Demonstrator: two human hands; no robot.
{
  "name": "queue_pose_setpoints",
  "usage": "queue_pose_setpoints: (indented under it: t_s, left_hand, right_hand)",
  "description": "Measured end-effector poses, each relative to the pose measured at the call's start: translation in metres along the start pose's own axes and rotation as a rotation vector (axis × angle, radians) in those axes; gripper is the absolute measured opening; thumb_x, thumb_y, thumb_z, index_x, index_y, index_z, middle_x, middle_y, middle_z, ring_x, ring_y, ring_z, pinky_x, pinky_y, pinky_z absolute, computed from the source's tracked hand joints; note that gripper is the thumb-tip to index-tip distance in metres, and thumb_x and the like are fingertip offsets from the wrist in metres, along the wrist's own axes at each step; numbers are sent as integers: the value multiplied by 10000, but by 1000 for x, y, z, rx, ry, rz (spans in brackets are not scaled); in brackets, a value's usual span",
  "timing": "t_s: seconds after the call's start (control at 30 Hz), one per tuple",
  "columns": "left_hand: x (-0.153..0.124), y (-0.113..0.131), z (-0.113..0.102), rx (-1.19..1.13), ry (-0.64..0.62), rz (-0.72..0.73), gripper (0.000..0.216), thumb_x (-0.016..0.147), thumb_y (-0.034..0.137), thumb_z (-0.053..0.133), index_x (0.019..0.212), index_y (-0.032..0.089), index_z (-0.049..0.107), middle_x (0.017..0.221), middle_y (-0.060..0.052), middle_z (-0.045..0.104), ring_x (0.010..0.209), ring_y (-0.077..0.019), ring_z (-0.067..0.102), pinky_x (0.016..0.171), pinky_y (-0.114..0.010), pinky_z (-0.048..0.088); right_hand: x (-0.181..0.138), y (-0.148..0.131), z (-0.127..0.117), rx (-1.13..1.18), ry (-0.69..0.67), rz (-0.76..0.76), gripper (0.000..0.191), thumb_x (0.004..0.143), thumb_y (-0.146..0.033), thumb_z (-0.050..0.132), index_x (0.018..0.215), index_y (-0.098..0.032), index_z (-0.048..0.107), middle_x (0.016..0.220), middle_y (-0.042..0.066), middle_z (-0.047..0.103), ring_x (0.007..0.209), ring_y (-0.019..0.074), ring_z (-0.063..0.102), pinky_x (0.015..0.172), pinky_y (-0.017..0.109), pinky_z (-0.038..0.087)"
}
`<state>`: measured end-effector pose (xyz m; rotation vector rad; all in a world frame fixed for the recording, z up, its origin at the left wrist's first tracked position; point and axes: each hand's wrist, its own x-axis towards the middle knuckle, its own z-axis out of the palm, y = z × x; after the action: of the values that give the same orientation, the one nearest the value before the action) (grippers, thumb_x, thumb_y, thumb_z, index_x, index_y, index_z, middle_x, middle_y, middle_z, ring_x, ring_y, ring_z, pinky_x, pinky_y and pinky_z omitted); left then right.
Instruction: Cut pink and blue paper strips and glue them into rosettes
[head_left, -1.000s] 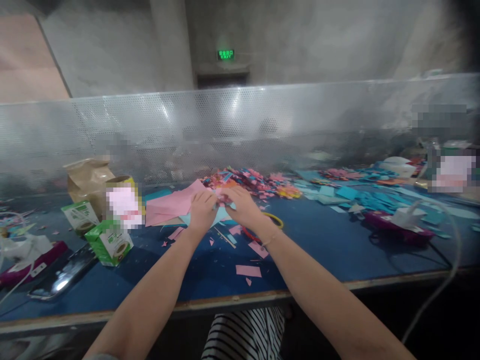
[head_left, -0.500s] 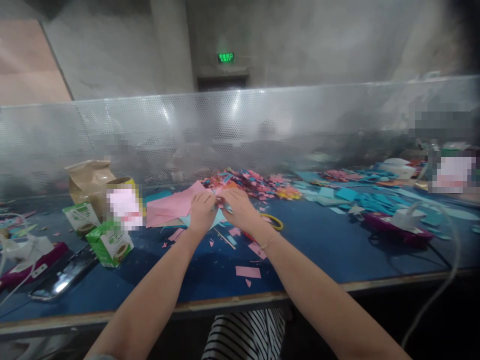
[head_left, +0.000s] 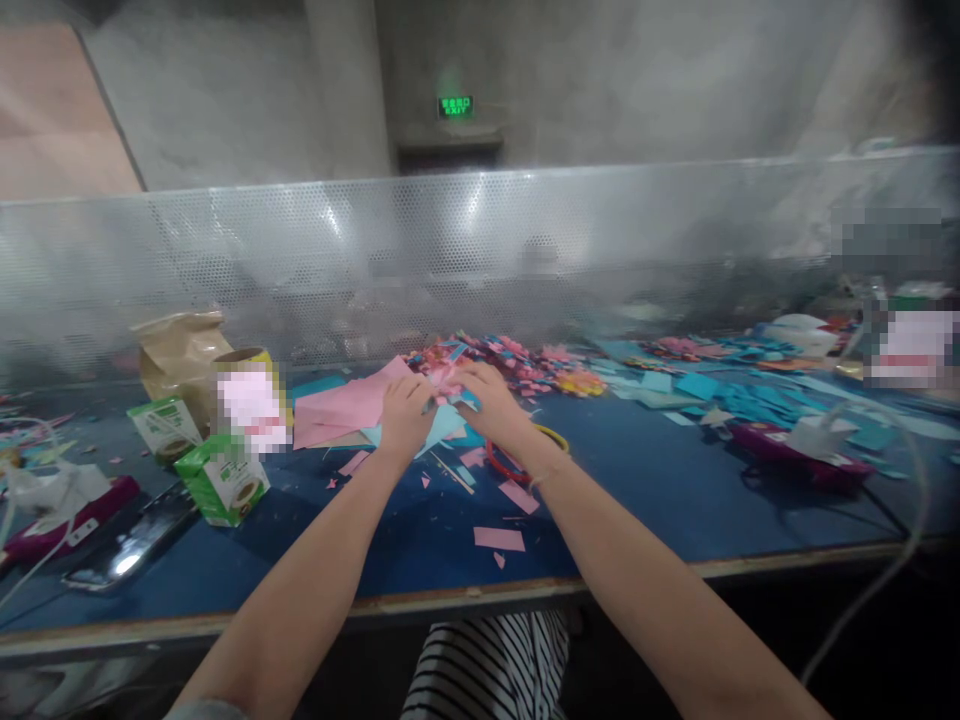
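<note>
Handling a small pink paper piece [head_left: 444,381] at the far end of the person's reach, the two hands sit close together but slightly apart over the table [head_left: 637,500]. Taking that piece as the middle of the clock, with twelve pointing away from the person, the left hand [head_left: 405,415] comes in from eight, its fingers curled and apparently pinching the paper's near-left edge. The right hand [head_left: 493,405] comes in from four, thumb and fingers parted around the other side; whether they press on the paper I cannot tell. The step in hand looks like fine fingertip work, perhaps folding or spreading the piece, though its exact form is too small and covered to read. The next move seems to call for one hand steadying while the other adjusts, with light pressure, since thin paper could crease or tear. A larger pink sheet [head_left: 349,405] lies at nine, beside the left hand, and pale blue paper [head_left: 441,432] lies at six, just below the fingertips. A heap of coloured scraps [head_left: 517,362] spreads from twelve to two, a yellow ring [head_left: 559,437] shows at four, partly behind the right wrist, and a loose pink slip [head_left: 499,539] rests at five, nearer the table edge.
</note>
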<state>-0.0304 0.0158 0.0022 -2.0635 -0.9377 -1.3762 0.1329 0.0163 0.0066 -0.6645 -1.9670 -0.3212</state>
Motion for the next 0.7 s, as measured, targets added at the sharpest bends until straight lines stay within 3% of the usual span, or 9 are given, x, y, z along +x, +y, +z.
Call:
queue_pose_setpoints:
  t_s: [0.23,0.37,0.5,0.7]
  left_hand:
    - [5,9,0,-302,-47,-236,153,666,218,623,806,170,588,797,-46,608,792,-174,541,737,-303,411]
    - [7,9,1,-559,-103,-575,124,609,234,656,698,158,613,657,-5,593,667,-153,544,632,-273,420]
    - [5,6,7,-924,-101,-850,212,581,290,675,726,139,641,627,-9,611,615,-145,558,592,-267,434]
    - [6,10,8,-1292,-18,-1049,228,470,228,746,632,116,630,589,-21,630,571,-137,578,612,-273,451]
  right_hand:
    - [1,-1,2,56,67,54,145,756,-119,448,846,-173,548,817,68,561,815,185,495,770,341,414]
    - [3,-3,1,115,97,200,159,749,-203,511,905,-181,530,865,63,566,848,185,503,799,346,406]
    - [2,-3,2,208,156,367,333,701,-322,570,982,-164,489,1009,103,505,970,202,469,863,366,384]
    - [-1,6,13,419,-11,569,438,637,-320,570,1028,-155,462,1038,91,517,958,195,497,824,348,411]
